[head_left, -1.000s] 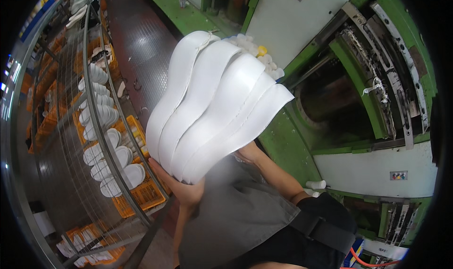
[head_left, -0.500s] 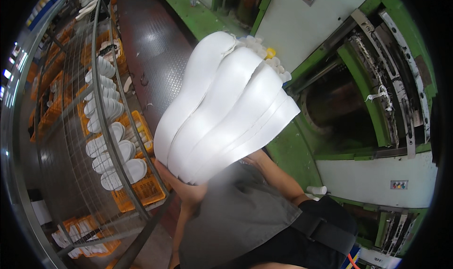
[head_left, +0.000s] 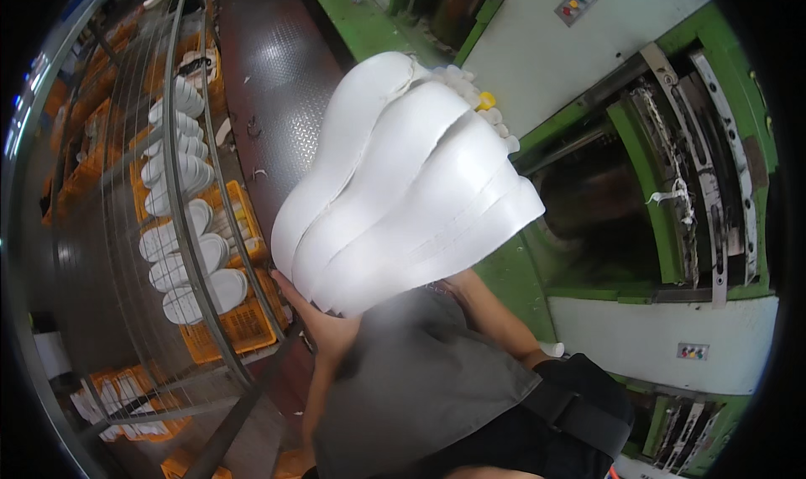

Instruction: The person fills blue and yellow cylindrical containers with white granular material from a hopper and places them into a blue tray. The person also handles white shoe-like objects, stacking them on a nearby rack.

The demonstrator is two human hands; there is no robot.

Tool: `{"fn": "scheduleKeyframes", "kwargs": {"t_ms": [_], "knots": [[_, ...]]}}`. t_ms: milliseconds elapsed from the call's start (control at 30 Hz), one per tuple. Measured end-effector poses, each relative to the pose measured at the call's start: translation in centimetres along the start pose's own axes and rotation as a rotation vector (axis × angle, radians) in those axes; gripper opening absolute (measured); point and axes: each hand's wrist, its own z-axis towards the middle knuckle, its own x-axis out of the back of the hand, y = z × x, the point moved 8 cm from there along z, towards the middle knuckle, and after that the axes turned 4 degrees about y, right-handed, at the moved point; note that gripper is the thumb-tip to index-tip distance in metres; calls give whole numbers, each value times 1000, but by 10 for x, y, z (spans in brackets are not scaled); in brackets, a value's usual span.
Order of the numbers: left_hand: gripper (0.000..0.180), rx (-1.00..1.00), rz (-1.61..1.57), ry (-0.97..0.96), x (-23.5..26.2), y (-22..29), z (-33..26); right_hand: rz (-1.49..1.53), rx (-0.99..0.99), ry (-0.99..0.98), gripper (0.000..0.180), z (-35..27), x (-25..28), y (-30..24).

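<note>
A thick bundle of white foam shoe soles (head_left: pixel 395 185), several lying over one another in a fanned, slightly tilted stack, is held in front of my body. My left hand (head_left: pixel 329 324) grips the near left end, its thumb side along the outer edge and the other fingers passing underneath. At the near right side, my right hand (head_left: pixel 458 284) is mostly covered by the bundle; its wrist shows and the hand reaches beneath the soles. The fingers of that hand are hidden.
On my left stands a metal wire rack (head_left: pixel 180 193) with orange crates (head_left: pixel 239 319) and white soles (head_left: pixel 206 294) in rows. Green and white machines (head_left: pixel 646 185) with open bays line the right. Pale cups and one yellow cup (head_left: pixel 486 101) sit on the green ledge behind the bundle.
The soles have fanned slightly wider, their far right end now a little further right. The view has turned a little, so the rack sits further left. Both hands keep their hold.
</note>
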Motion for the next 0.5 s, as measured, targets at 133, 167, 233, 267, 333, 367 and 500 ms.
{"fn": "scheduleKeyframes", "kwargs": {"t_ms": [133,167,233,267,333,367,500], "knots": [[131,32,146,-14,-3,-9,2,-108,-41,-79,59,-2,-13,-14],[129,42,167,-11,-3,-11,3,-120,-59,-121,59,-4,-16,-15],[126,68,169,-4,-5,-15,5,-116,-93,-151,57,-2,-20,-17],[125,83,150,0,-6,-17,6,-103,-108,-138,55,2,-21,-18],[124,156,72,8,-9,-25,6,-127,-132,-95,53,10,-19,-18],[124,214,16,16,-11,-31,5,-166,-143,-72,52,13,-18,-18],[122,246,144,74,-10,-65,-2,-190,-134,-206,52,31,-39,-22]]}}
